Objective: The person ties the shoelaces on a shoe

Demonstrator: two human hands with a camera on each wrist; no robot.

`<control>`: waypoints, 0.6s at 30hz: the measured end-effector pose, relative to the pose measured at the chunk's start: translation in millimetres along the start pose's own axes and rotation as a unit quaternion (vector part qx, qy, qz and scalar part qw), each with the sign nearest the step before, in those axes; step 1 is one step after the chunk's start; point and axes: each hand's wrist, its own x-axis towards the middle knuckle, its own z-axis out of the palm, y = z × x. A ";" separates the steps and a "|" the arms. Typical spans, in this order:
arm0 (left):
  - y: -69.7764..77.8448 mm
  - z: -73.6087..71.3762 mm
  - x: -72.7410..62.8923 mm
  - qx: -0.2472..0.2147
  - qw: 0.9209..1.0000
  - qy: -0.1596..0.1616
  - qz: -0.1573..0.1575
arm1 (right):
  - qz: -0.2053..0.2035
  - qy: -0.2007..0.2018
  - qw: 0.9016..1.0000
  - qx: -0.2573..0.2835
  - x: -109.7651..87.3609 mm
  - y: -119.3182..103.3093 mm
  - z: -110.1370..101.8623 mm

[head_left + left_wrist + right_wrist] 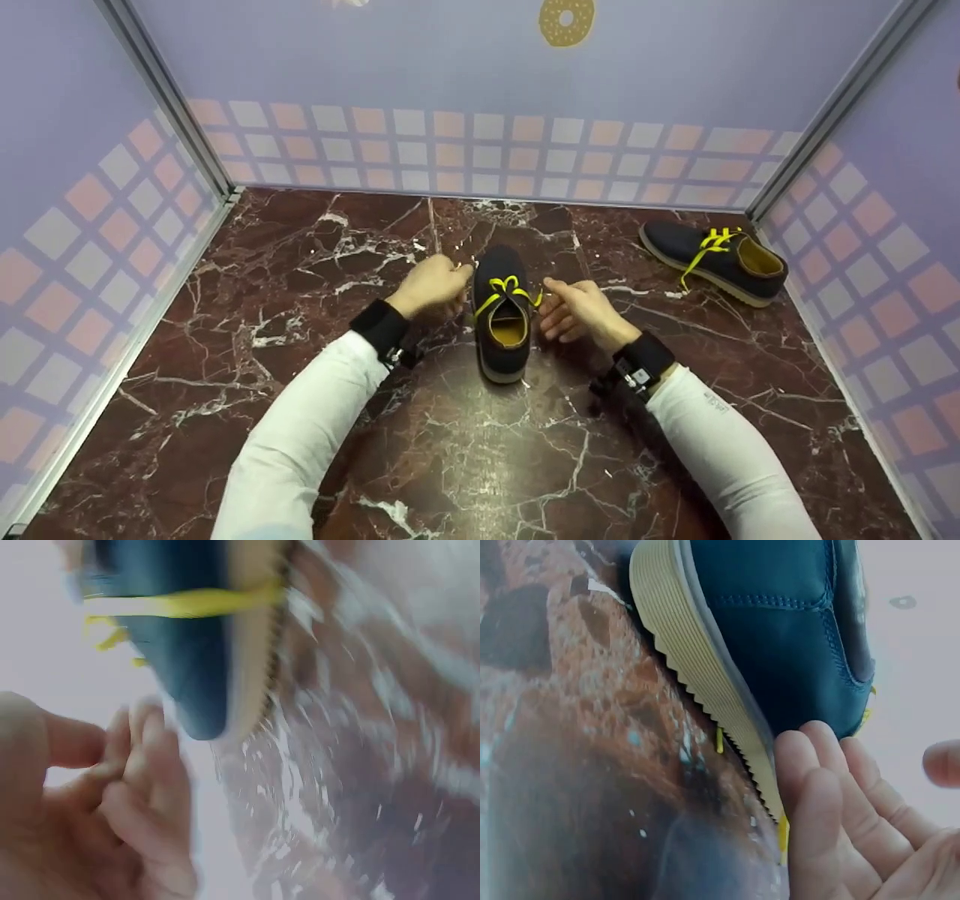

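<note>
A dark blue shoe (pixel 501 361) stands upright on the marbled surface, its toe pointing away from me. Its yellow laces (pixel 504 284) form a small bow over the tongue, with ends trailing down both sides. To the left of the shoe is my left hand (pixel 433 286), fingers loosely bent, thumb near the index finger and no lace between them in the left wrist view. My right hand (pixel 581 309) is on the shoe's other side, close to a lace end. In the right wrist view, its relaxed fingers (pixel 821 802) overlap the shoe's side, thumb apart.
A second dark shoe (pixel 712 259) with yellow laces lies near the back right corner, toe toward the left. Purple panels with pink and white squares (pixel 487 157) enclose the marbled surface (pixel 480 457) at the back and both sides.
</note>
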 end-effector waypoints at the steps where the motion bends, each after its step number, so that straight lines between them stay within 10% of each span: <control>1: -1.5 0.2 -3.2 -0.061 0.997 -0.040 -0.030 | 0.013 -0.002 1.000 0.002 1.8 -0.1 -0.2; 5: -10.4 8.1 -9.0 -0.207 0.957 -0.156 -0.132 | 0.047 0.004 0.999 -0.004 10.9 0.1 1.8; 12: -15.5 28.1 -1.8 -0.325 0.903 -0.192 -0.206 | 0.070 0.009 0.997 -0.014 20.0 3.3 20.3; 18: -12.4 33.9 -1.1 -0.327 0.895 -0.195 -0.233 | 0.070 0.019 0.997 0.017 22.5 7.7 31.0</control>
